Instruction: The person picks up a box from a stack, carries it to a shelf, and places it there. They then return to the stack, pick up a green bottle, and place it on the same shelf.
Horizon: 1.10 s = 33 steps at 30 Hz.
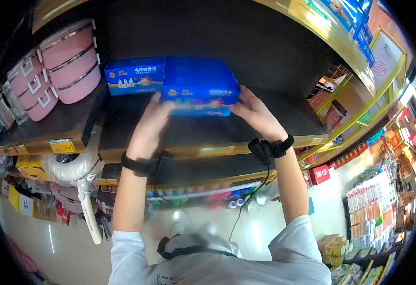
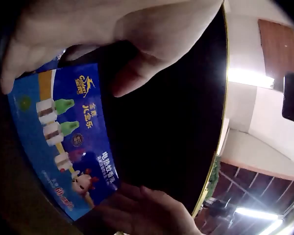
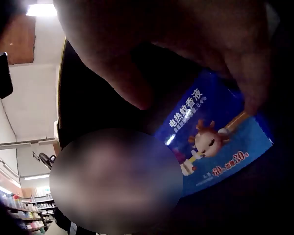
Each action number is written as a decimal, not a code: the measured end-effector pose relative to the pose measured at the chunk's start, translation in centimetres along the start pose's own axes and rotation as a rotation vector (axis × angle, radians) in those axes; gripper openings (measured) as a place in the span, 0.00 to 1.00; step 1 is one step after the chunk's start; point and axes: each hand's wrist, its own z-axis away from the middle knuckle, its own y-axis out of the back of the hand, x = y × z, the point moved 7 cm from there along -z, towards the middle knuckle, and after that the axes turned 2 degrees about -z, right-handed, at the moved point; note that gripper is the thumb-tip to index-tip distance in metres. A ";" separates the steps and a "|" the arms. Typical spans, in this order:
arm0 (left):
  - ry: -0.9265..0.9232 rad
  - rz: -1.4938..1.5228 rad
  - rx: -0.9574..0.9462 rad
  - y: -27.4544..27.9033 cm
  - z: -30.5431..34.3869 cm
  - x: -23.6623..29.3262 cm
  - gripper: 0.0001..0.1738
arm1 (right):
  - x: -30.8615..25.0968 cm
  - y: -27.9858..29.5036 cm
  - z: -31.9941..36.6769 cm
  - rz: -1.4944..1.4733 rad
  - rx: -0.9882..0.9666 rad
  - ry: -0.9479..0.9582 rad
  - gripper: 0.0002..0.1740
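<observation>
A blue box (image 1: 201, 88) stands on a dark shelf, between two hands. The left hand (image 1: 152, 118) is at its left front corner, and the right hand (image 1: 259, 114) touches its right end with thumb and fingers. In the left wrist view the left hand (image 2: 108, 34) lies above the end of the box (image 2: 73, 142), fingers extended. The right wrist view has the right hand (image 3: 181, 44) over the box's other end (image 3: 210, 132), fingers spread along its edge. A similar blue box (image 1: 134, 77) stands directly to the left.
Pink stacked containers (image 1: 70, 61) stand at the shelf's left end. Price labels line the wooden shelf edge (image 1: 217, 150). A white long-handled item (image 1: 88, 209) hangs below at left. A yellow metal frame (image 1: 360, 118) rises at right, with goods racks beyond.
</observation>
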 end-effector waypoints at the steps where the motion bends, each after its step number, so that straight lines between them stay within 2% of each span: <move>1: -0.010 0.031 -0.005 0.6 -0.2 -0.4 0.51 | 0.0 0.0 0.0 -0.002 0.008 -0.009 0.45; 2: -0.018 0.068 -0.012 0.5 -0.3 -0.9 0.50 | 0.0 0.3 0.3 0.000 0.017 -0.023 0.45; 3: -0.074 0.085 0.169 0.9 0.4 -0.8 0.47 | 0.4 1.3 1.0 0.109 0.115 -0.018 0.44; 5: -0.224 0.083 0.232 1.1 1.5 0.0 0.39 | 1.2 3.1 3.4 0.314 0.330 0.007 0.42; 7: -0.474 -0.012 0.203 -0.8 5.0 2.5 0.29 | -1.4 3.1 8.7 0.497 0.401 0.144 0.39; 8: -0.542 -0.066 0.238 -2.0 7.0 3.5 0.25 | -2.1 2.9 11.7 0.435 0.377 0.200 0.35; 9: -0.559 -0.079 0.222 -3.8 9.2 4.2 0.17 | -1.9 3.0 15.3 0.440 0.346 0.162 0.30; 10: -0.554 -0.161 0.170 -5.4 10.8 4.0 0.12 | -1.6 3.0 18.9 0.443 0.298 0.169 0.26; 11: -0.532 -0.080 0.141 -7.6 12.3 2.9 0.13 | -0.7 2.9 22.5 0.362 0.327 0.102 0.24; 12: -0.574 -0.186 0.082 -10.1 13.8 1.9 0.13 | 1.1 3.3 26.2 0.387 0.348 0.095 0.23; 14: -0.424 -0.178 -0.090 -16.5 16.1 -3.0 0.11 | 6.0 4.1 33.9 0.188 0.552 -0.101 0.20; 15: -0.262 -0.125 -0.192 -20.0 17.1 -6.6 0.08 | 8.7 4.7 37.6 0.232 0.668 -0.155 0.18; 16: -0.159 -0.156 -0.332 -23.4 18.3 -10.6 0.06 | 11.4 4.9 41.6 0.173 0.807 -0.307 0.17; 17: -0.093 -0.128 -0.455 -26.7 19.5 -16.4 0.06 | 14.0 4.9 45.7 0.469 0.834 -0.304 0.15; 18: -0.049 -0.263 -0.565 -30.0 21.0 -20.6 0.07 | 14.3 5.0 49.0 0.494 0.779 -0.440 0.15; 19: -0.067 -0.376 -0.631 -33.1 22.8 -23.7 0.09 | 14.1 5.6 52.6 0.483 0.785 -0.416 0.15; 21: 0.127 -0.362 -0.901 -39.2 27.1 -28.8 0.11 | 14.4 5.3 59.6 0.423 0.811 -0.367 0.15; 23: 0.088 -0.429 -1.076 -44.9 30.5 -30.3 0.09 | 15.2 6.4 66.4 0.399 0.872 -0.475 0.13; 26: 0.025 -0.558 -1.282 -53.6 34.8 -29.1 0.15 | 15.7 7.3 75.4 0.436 0.922 -0.639 0.15; 27: -0.001 -0.600 -1.345 -56.1 36.2 -29.1 0.17 | 15.0 7.3 77.6 0.428 1.002 -0.645 0.15; 28: -0.024 -0.462 -1.387 -58.7 37.3 -29.4 0.23 | 14.4 7.6 79.8 0.427 1.078 -0.648 0.14; 32: 0.169 -0.468 -1.465 -66.7 40.8 -31.3 0.27 | 15.5 7.9 87.2 0.428 1.355 -0.606 0.10; 33: 0.177 -0.507 -1.477 -68.1 41.3 -32.2 0.27 | 16.8 7.9 88.7 0.381 1.364 -0.672 0.10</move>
